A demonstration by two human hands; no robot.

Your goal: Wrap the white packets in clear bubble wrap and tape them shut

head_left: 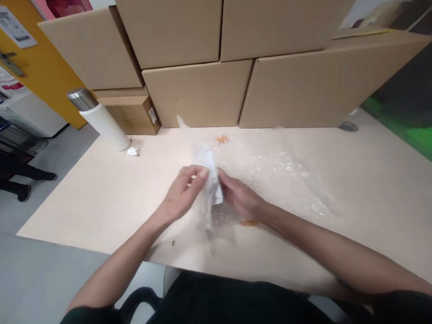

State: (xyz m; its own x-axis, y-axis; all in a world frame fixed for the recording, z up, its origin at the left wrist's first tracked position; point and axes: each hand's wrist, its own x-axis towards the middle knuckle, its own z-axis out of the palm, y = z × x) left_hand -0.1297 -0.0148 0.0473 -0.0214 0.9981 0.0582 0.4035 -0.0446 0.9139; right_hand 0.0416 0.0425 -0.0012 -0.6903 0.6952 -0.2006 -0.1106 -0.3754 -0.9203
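Observation:
Both my hands meet over the middle of the beige table [96,196]. My left hand [183,192] pinches the upright fold of a clear plastic bag [209,176] from the left. My right hand [239,197] grips the same fold from the right, fingers closed on it. The bag's fold rises to a point near the boxes, and the rest of it [284,173] lies spread flat to the right of my hands. A small orange piece [249,222] shows on the table under my right wrist.
Stacked cardboard boxes [198,93] wall off the table's far side. A white flask with a steel cap [103,121] stands at the back left, a crumpled white scrap [132,151] beside it. An orange crumb [221,139] lies near the boxes. A yellow door [36,60] is at far left.

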